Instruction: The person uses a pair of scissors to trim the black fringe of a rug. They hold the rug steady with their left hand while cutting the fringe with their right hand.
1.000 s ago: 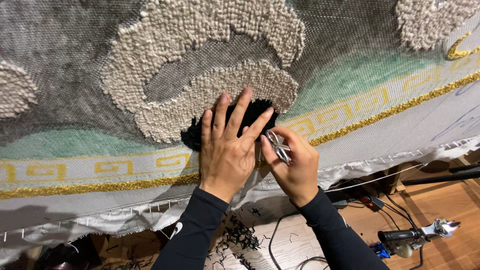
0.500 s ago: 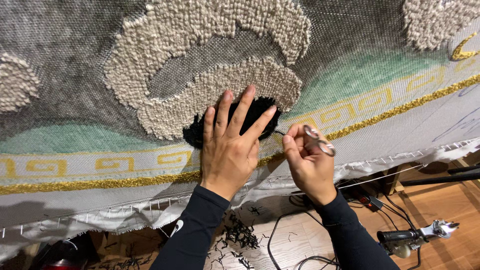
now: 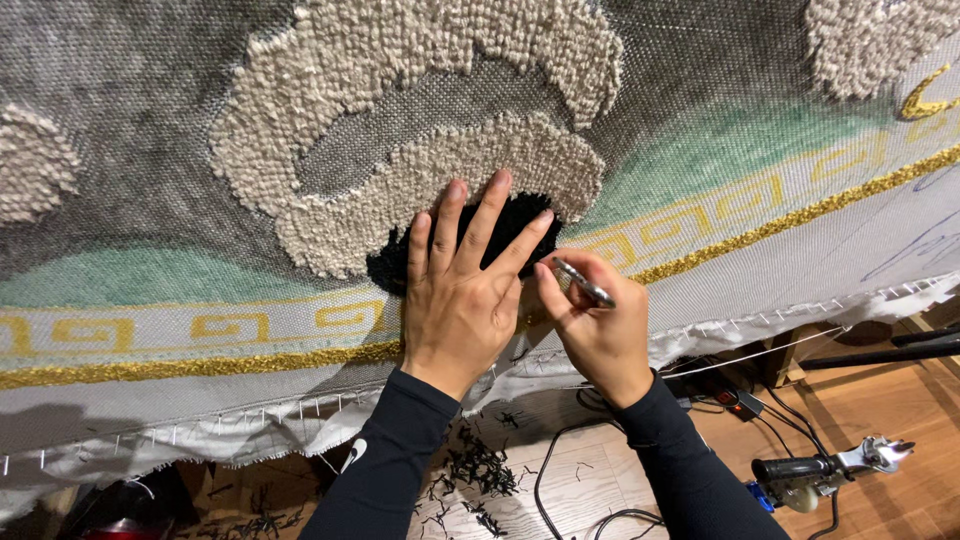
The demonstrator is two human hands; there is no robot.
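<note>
Head view shows a big rug cloth stretched up like a wall, grey at the top with a green band and a white strip with gold squares near the bottom. Fluffy cream yarn makes thick curvy shapes on it, and a shiny gold line runs along below. A small patch of black yarn sits under the cream curve. The left hand lies flat on the black patch with its fingers spread wide. The right hand is just beside it, touching the cloth, and its thumb and fingers pinch small silver scissors. I cannot tell if the blades are open. Down below is a wooden floor with black cords, little black yarn bits, and a tool with a black handle at the right.
</note>
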